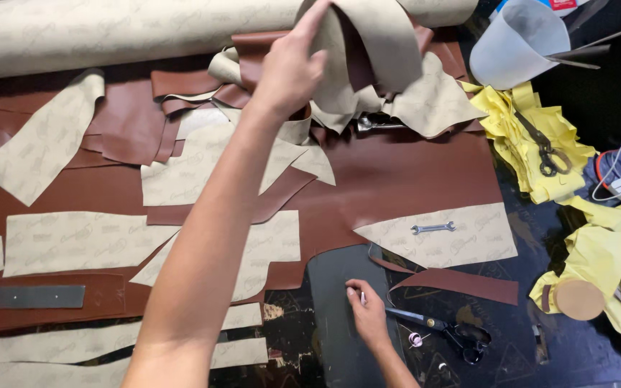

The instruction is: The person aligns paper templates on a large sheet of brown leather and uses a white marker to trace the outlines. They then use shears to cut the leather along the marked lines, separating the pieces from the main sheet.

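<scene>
Brown leather covers most of the tabletop [583, 352], with beige paper patterns laid flat over it; the left hand [290, 68] reaches toward the far edge and pinches a large beige sheet [375, 43] between thumb and fingers, lifting its corner so that it curls up and over the heap of brown leather scraps [203, 90] beneath; the lifted sheet's long axis runs roughly left to right along the far edge, its raised corner pointing away from the person. The right hand [368, 309] rests near the near edge on a dark grey panel [336, 302], fingers curled closed around a small pale marking tool [361, 297], whose tip is too small to make out; the panel's long axis runs from the near edge toward the far edge. Just beside that hand, to the right, lie black-handled scissors [440, 329], blades pointing left toward the hand; farther in, a small spanner [433, 228] lies crosswise on a beige pattern piece [468, 244]; at the right edge sit yellow cloths [519, 129] with a second pair of scissors [546, 154] on top, and a white plastic bucket [519, 43] stands in the far right corner.
</scene>
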